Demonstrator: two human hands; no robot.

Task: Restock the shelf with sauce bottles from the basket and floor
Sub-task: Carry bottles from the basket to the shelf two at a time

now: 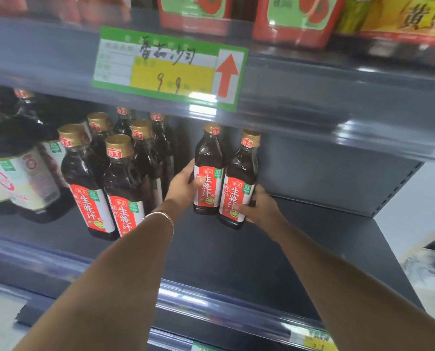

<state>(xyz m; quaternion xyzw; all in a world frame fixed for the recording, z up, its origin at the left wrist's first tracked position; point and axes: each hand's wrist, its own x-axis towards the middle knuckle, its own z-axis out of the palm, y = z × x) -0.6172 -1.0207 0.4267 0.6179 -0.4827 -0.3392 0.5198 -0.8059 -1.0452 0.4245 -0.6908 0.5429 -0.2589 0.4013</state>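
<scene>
Two dark sauce bottles with gold caps and red-white labels stand side by side on the grey shelf (300, 239). My left hand (184, 183) grips the left bottle (208, 171) from its left side. My right hand (259, 206) wraps around the lower part of the right bottle (240, 183). Both bottles are upright with their bases at the shelf surface. Several matching bottles (120, 183) stand in a cluster to the left. The basket and floor are out of view.
Larger dark bottles with white labels (21, 178) fill the shelf's far left. A green and yellow price tag (170, 68) hangs on the shelf edge above. Red packs (294, 19) sit on the upper shelf. Bare shelf stretches right of the held bottles.
</scene>
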